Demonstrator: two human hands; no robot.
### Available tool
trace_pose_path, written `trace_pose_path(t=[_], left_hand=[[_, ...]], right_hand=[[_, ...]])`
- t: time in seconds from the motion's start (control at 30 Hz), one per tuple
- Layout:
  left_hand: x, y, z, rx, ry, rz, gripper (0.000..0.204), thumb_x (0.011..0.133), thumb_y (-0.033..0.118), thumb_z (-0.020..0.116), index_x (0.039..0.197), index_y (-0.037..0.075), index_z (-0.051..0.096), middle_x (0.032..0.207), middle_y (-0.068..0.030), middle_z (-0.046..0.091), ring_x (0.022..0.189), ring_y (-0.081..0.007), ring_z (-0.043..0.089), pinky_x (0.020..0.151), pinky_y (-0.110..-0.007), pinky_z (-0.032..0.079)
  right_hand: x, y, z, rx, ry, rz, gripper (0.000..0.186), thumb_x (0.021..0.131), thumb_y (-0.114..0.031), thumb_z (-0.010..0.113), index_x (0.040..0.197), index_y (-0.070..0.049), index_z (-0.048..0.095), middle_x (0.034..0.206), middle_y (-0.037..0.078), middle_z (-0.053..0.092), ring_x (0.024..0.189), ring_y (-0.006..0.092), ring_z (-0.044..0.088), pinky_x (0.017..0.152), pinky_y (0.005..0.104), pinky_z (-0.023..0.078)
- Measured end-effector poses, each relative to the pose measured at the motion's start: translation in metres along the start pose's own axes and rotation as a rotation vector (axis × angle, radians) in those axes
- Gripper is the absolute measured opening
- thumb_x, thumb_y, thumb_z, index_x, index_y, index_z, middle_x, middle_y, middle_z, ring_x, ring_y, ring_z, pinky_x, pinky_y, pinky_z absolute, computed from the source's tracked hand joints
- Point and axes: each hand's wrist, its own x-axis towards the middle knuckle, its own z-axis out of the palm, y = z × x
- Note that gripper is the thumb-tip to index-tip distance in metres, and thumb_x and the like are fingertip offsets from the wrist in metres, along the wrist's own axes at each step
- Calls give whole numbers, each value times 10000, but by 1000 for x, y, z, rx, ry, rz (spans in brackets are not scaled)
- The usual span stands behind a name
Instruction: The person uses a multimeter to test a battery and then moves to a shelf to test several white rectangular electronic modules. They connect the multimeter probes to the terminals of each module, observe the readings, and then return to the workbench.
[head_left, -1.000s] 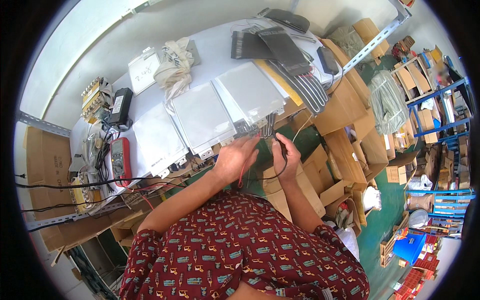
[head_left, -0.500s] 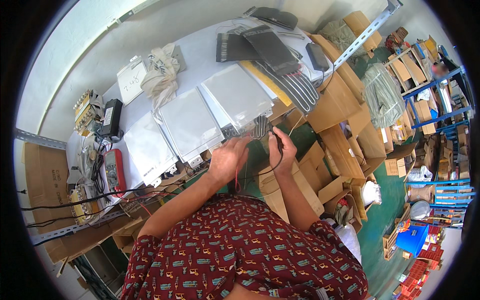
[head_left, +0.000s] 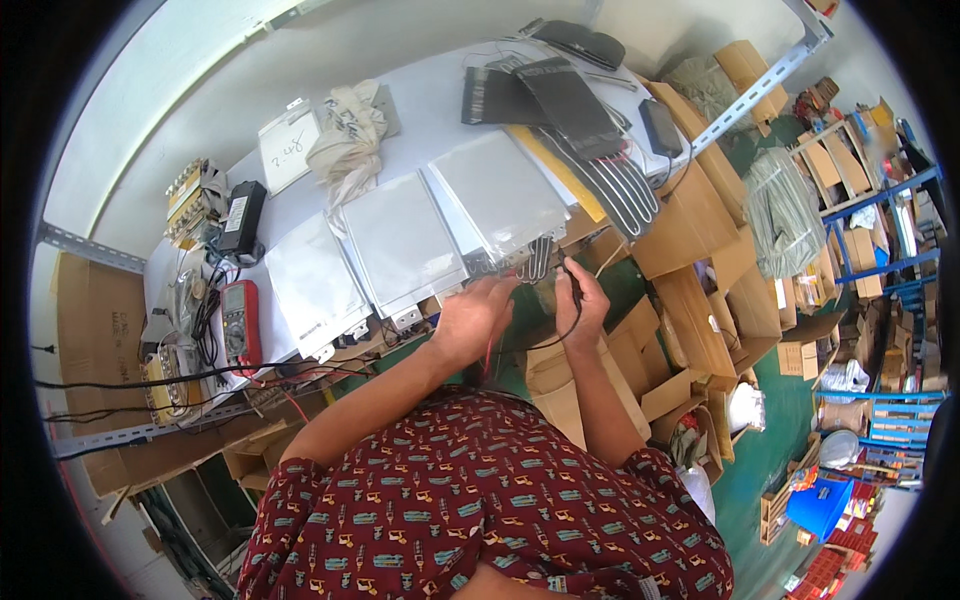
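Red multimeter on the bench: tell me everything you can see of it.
The multimeter has a red, plastic-looking case around a dark face, with a greyish display near the far end and a dial below; any reading is too small to tell. It seems to lie face up at the left front of the pale bench, between a white panel and tangled black cables. A black cable crosses by its near end; whether it touches is unclear.

The left fisheye camera on the person's head looks steeply down and forward: the dark red patterned cloth shirt (head_left: 490, 500) fills the near lower edge, the bare left hand (head_left: 477, 316) and bare right hand (head_left: 586, 306) lie close at mid-frame, the flat pale tabletop (head_left: 430, 88) beyond, blue metal shelving (head_left: 885, 265) far right.
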Motion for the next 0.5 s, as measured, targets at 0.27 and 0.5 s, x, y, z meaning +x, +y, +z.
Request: trace_pose_path(t=[0.27, 0.5], left_hand=[[-5, -3, 3, 10, -41, -3, 402, 857, 133, 656, 1239, 23, 596, 964, -137, 648, 892, -322, 677, 719, -434, 579], [-6, 0, 3, 22, -29, -55, 312, 899, 140, 617, 1180, 6, 623, 924, -123, 653, 875, -296, 696, 635, -433, 581]], right_hand=[[-9, 22, -6, -56, -67, 127, 275, 992, -68, 609, 1218, 75, 673, 1072, 95, 712, 891, 129, 639, 792, 281, 539], [-7, 4, -5, -51, -100, 245, 329, 994, -87, 600, 1292, 49, 643, 1072, 95, 728, 839, 109, 632, 710, 248, 511]])
